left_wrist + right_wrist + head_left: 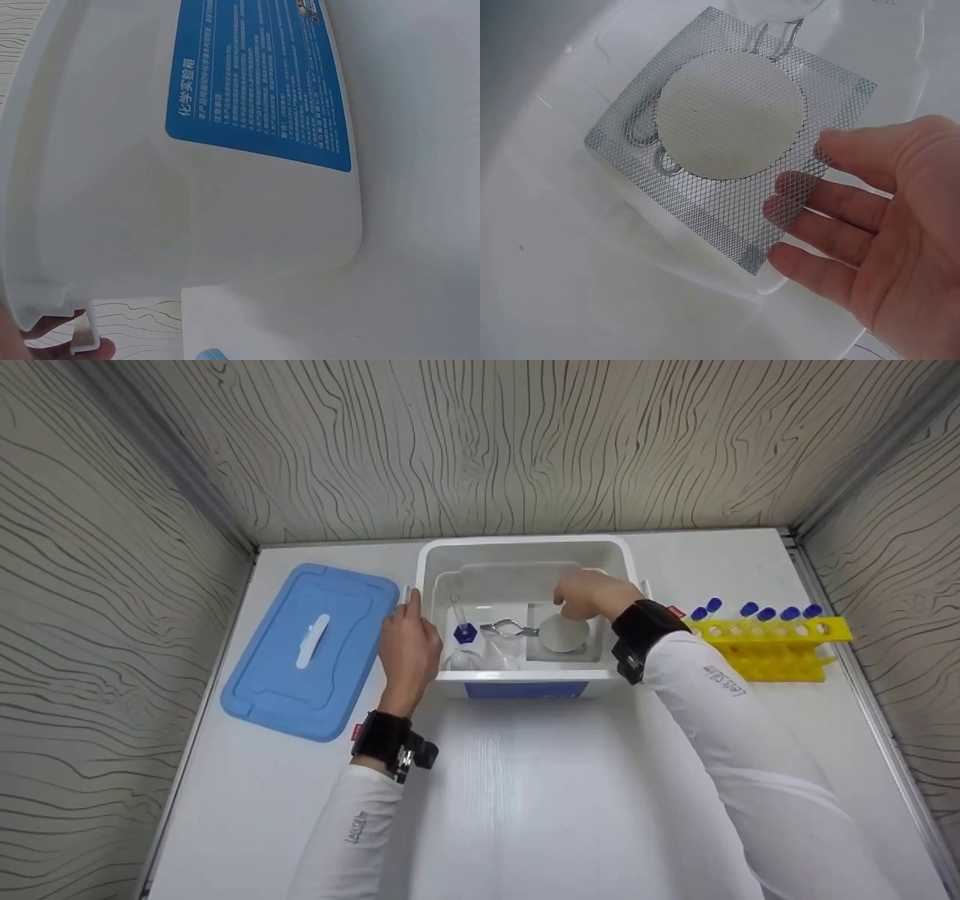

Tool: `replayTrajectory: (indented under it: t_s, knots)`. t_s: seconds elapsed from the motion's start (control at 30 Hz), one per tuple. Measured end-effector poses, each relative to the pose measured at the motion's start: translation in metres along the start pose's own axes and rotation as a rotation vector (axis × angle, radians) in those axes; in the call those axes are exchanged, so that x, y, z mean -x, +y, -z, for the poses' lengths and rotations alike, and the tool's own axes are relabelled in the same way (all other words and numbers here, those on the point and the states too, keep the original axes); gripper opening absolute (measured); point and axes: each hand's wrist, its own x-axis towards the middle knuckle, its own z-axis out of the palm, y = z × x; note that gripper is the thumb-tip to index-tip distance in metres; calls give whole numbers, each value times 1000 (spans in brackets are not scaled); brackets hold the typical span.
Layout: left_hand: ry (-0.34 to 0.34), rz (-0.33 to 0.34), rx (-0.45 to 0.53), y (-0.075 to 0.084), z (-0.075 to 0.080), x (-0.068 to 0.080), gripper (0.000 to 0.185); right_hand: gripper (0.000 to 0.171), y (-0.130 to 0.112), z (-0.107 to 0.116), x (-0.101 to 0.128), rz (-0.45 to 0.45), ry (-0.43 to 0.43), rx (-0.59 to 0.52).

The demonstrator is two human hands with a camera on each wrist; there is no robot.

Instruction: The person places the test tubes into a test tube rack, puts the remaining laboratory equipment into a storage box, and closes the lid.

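A white storage box (pixel 525 676) with a blue printed label (pixel 262 82) stands in front of me. My left hand (pixel 409 645) grips its left side at the rim, with fingertips by the white side clip (pixel 86 334) in the left wrist view. Inside the box, my right hand (pixel 877 217) pinches a square wire gauze (pixel 712 202) by one edge, thumb on top and fingers showing through the mesh. The gauze has a round white centre (pixel 731 116). Beneath it lie metal tongs (pixel 506 628), partly covered.
Left of the tongs are a glass cylinder with a purple hexagonal base (pixel 465 633) and clear glassware (pixel 499 652). A blue lid (pixel 300 660) lies left of the box. On the right, a yellow rack (pixel 776 649) holds several blue-capped tubes (pixel 750 608).
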Motion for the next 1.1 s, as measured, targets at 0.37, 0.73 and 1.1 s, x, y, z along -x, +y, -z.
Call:
replayTrajectory:
  t_s: [0.37, 0.73, 1.1]
  knots:
    - [1, -5, 5, -1, 0, -1, 48, 52, 8, -1, 7, 45, 17, -39]
    - [-18, -5, -5, -2, 1, 0, 48, 45, 16, -1, 33, 96, 161, -101]
    - [0, 0, 9, -4, 3, -5, 49, 44, 29, -7, 61, 58, 316, -333]
